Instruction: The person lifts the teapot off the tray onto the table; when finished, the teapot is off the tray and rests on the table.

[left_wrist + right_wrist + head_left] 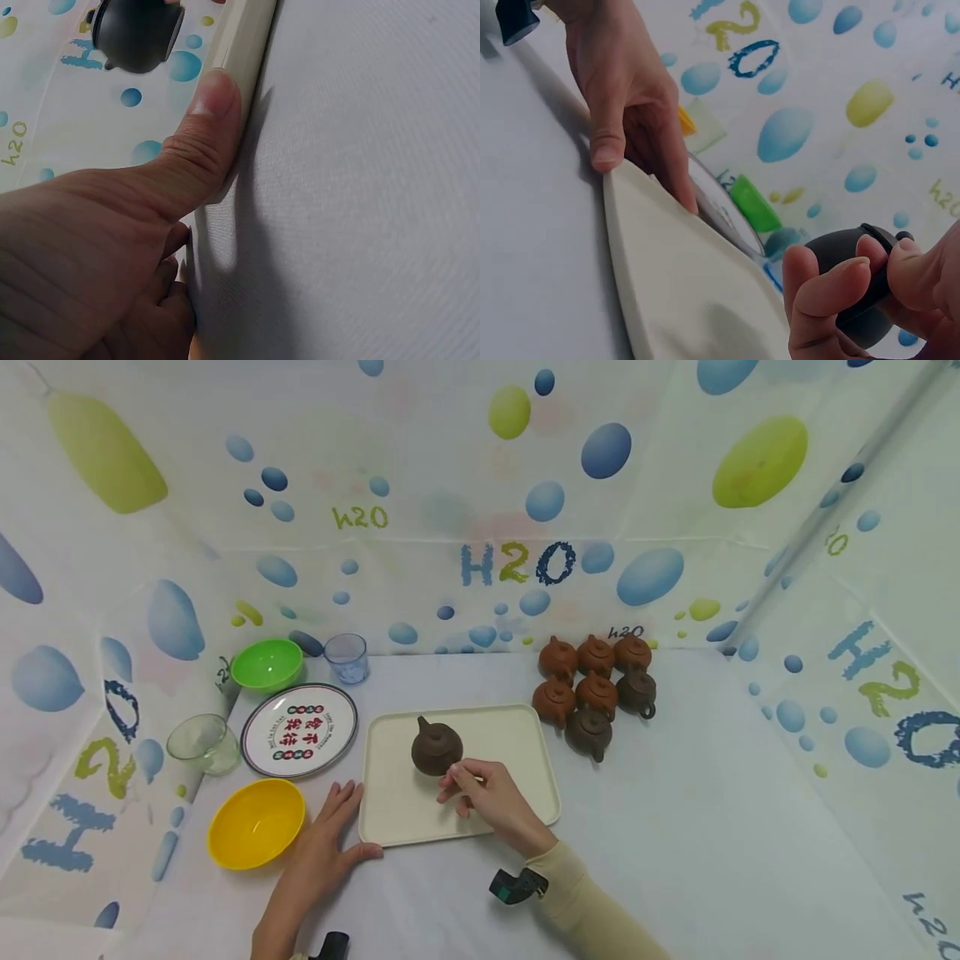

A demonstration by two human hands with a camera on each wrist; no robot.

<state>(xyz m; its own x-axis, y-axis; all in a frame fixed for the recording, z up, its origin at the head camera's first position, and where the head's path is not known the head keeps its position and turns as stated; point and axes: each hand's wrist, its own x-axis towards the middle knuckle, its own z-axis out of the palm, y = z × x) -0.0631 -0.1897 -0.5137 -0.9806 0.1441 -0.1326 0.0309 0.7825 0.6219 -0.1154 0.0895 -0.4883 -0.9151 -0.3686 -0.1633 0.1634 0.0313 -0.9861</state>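
Observation:
A dark brown teapot [437, 750] is held over the cream tray [504, 735] by my right hand [491, 797]. The thumb and fingers of that hand pinch the pot's handle side, and the spout points away. From the left wrist, the same teapot [137, 36] shows a gap between it and the tray edge [249, 37]. My left hand [321, 843] rests at the tray's near left corner. Its thumb [216, 97] lies against the front rim, while the other fingers spread along the left side, as the right wrist view also shows.
Several reddish-brown teapots [597, 693] stand grouped behind and right of the tray, with two dark teapots [588, 732] beside them. At left are a yellow bowl [257, 824], a clear glass [204, 745], a printed plate [300, 731], a green bowl [267, 666] and a bluish glass [347, 658].

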